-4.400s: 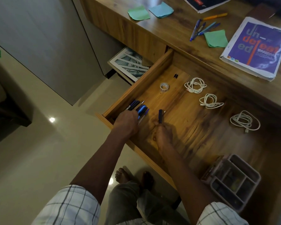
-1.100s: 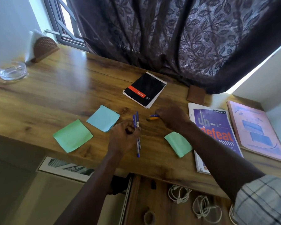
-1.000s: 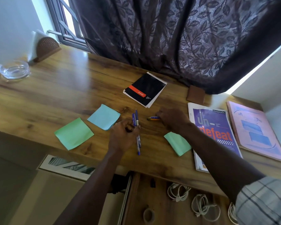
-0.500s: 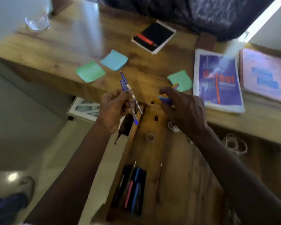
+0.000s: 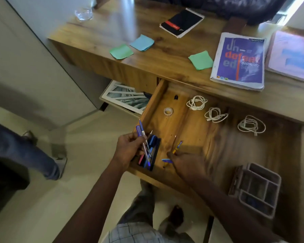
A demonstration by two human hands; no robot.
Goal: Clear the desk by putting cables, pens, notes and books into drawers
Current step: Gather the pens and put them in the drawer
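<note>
Pale blue-and-white checked shirt (image 5: pixel 135 233), bare forearms (image 5: pixel 98 190), grey-green trousers (image 5: pixel 142 202), bare foot (image 5: pixel 177 213).

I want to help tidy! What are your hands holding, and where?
The left hand grips blue pens around their middles. The right hand pinches an orange pen near its middle, plus a lone blue pen, grip hidden.

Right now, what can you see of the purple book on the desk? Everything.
The purple book lies flat, cover up, on the wooden desk, near its front edge above the open drawer. Thick softcover, paper by its look: purple cover with large grey and orange letters, an orange vertical stripe, white border and page edges. A green sticky note lies close on its left, a pink book on its right. Nothing rests on it.
</note>
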